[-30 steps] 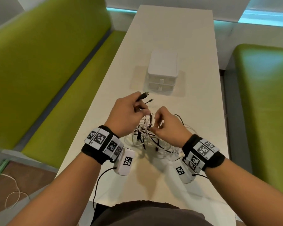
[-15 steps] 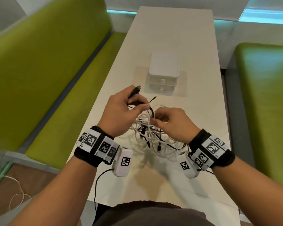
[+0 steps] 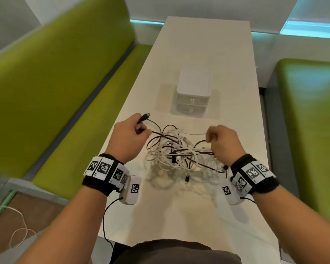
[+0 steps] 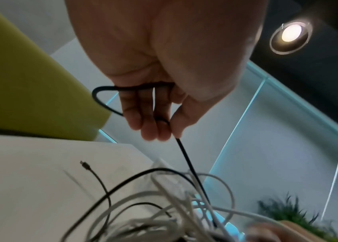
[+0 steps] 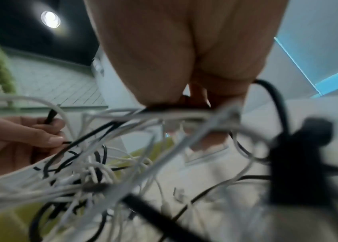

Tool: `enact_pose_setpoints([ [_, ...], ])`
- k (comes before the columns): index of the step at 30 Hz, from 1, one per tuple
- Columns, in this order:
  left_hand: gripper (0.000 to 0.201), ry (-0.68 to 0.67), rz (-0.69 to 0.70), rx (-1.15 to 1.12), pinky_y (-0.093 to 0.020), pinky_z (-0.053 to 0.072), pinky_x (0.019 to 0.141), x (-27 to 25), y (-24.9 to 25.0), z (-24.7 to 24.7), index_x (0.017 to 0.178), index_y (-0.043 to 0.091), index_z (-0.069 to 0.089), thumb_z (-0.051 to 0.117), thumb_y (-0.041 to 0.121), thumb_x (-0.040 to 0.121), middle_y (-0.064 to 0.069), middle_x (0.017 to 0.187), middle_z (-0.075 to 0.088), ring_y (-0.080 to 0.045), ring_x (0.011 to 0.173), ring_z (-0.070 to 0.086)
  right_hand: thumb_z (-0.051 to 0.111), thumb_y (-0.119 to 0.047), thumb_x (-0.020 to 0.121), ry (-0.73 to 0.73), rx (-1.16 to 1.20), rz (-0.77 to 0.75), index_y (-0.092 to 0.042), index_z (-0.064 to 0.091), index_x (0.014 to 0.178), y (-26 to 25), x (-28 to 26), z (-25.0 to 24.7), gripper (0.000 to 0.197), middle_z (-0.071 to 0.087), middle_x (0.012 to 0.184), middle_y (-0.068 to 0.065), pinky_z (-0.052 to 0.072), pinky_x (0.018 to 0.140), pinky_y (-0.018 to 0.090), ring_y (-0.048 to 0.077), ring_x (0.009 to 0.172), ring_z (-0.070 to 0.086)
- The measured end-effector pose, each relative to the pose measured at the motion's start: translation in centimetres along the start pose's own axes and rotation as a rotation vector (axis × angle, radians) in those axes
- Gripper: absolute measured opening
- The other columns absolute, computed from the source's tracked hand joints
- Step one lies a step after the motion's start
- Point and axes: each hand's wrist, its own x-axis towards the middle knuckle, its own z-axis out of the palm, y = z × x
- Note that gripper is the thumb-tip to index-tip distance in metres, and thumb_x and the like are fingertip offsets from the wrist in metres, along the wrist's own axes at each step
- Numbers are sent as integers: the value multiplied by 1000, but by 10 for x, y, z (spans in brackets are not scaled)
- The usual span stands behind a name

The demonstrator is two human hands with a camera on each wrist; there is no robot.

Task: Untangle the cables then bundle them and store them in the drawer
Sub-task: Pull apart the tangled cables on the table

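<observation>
my left hand fingers pinch black cable near plug | right hand grips white strands | tangle above tabletop – risk: pulling apart tightens knots – drawer unit beyond, shut

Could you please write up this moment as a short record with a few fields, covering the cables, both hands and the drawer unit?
surface: long white table
cables: tangled heap of black and white cables, lifted between the hands
left hand: grips a black cable near its plug
right hand: pinches a white strand and grips others
storage: small white plastic drawer unit beyond the tangle, drawers closed
progress: nothing bundled or stored yet
</observation>
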Motion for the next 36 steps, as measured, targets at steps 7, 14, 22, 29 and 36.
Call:
enact_pose_setpoints([
  [7, 38, -248, -38, 20, -38, 54, 73, -10, -8, 1, 85, 5, 54, 69, 40, 92, -2, 78, 71, -16, 74, 67, 60, -10, 93, -96, 126, -167, -25, 74, 96, -23, -14, 5, 21, 70, 93, -13, 46, 76, 28, 2, 77, 61],
  [14, 37, -119, -7, -64, -21, 44, 62, -14, 7, 7, 79, 14, 50, 79, 37, 85, 5, 70, 65, -7, 66, 57, 79, -60, 78, -543, 22, -89, -34, 24, 157, -44, -18, 42, 99, 66, 126, -4, 48, 98, 34, 18, 113, 63],
  [22, 45, 15, -69, -94, -35, 48, 66, -13, -12, -8, 75, 13, 38, 75, 33, 90, -2, 71, 64, -20, 70, 58, 77, -29, 82, -510, 8, -131, -28, 57, 106, -35, -17, 34, 31, 58, 76, -7, 43, 64, 32, 17, 69, 56],
  [29, 32, -256, -35, -14, -34, 46, 63, -19, -12, -1, 77, 16, 45, 66, 32, 96, 0, 64, 61, -7, 59, 57, 62, 6, 77, 86, -228, -490, -23, 71, 110, -38, -9, 3, 45, 46, 88, 0, 43, 59, 38, 26, 75, 47],
  [36, 30, -338, -22, 35, -47, 53, 73, -19, 1, 9, 75, 21, 37, 56, 16, 97, -4, 80, 69, -18, 78, 66, 58, -20, 86, -403, -43, -230, -39, 38, 140, -33, -28, 10, 61, 68, 82, -8, 53, 72, 35, 11, 76, 64],
])
